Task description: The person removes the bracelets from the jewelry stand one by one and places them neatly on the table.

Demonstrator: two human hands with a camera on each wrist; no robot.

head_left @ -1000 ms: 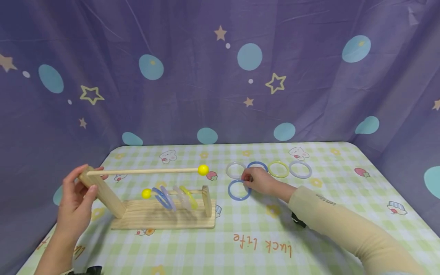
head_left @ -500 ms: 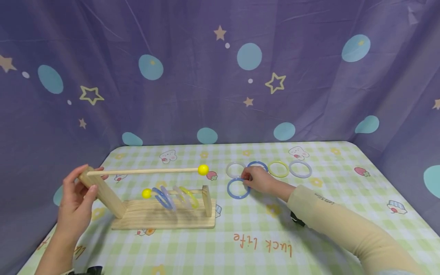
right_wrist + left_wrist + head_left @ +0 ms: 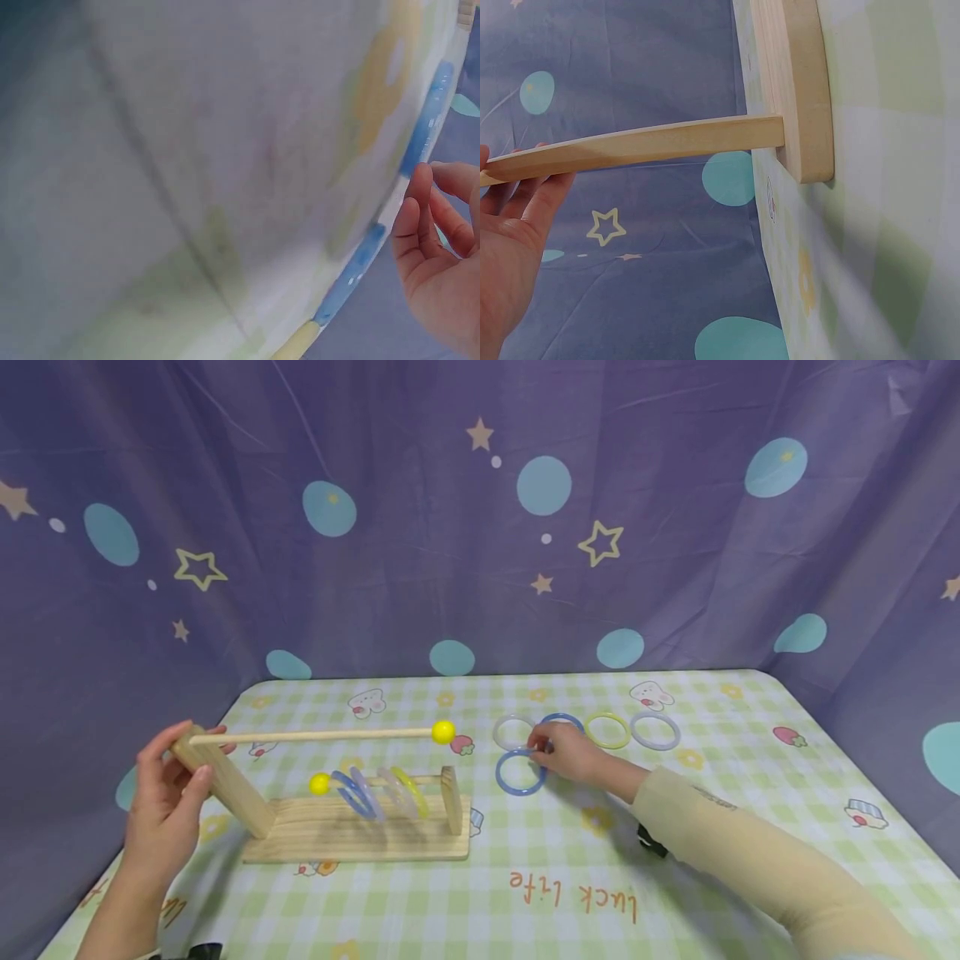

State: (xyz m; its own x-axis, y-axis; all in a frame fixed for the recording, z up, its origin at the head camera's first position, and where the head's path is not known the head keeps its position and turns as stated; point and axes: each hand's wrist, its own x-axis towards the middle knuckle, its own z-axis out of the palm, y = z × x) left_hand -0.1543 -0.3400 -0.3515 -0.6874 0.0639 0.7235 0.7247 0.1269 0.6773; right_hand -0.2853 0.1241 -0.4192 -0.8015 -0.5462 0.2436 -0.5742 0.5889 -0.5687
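In the head view my left hand [image 3: 161,810] grips the top of the tall upright [image 3: 240,793] of a wooden stand [image 3: 352,845]. The left wrist view shows its fingers around that upright [image 3: 652,141]. A bare upper rod ends in a yellow ball [image 3: 443,732]. Blue, lavender, clear and yellow rings hang on the lower rod, which has its own yellow ball [image 3: 320,783]. Right of the stand, my right hand [image 3: 570,753] pinches the right edge of a blue ring [image 3: 521,792] lying on the tablecloth. Thumb and fingertips meet at that ring [image 3: 429,120] in the right wrist view.
Behind the right hand lies a row of rings: a clear ring [image 3: 496,731], a blue ring [image 3: 562,716] partly hidden by the hand, a yellow ring [image 3: 608,747] and a lavender ring [image 3: 656,747]. A purple curtain [image 3: 420,585] hangs beyond the checked tablecloth [image 3: 720,793].
Early on, the right hand and the blue ring shifted slightly away from me, toward the row of rings; since then they have hardly moved. The left hand and stand keep their place.
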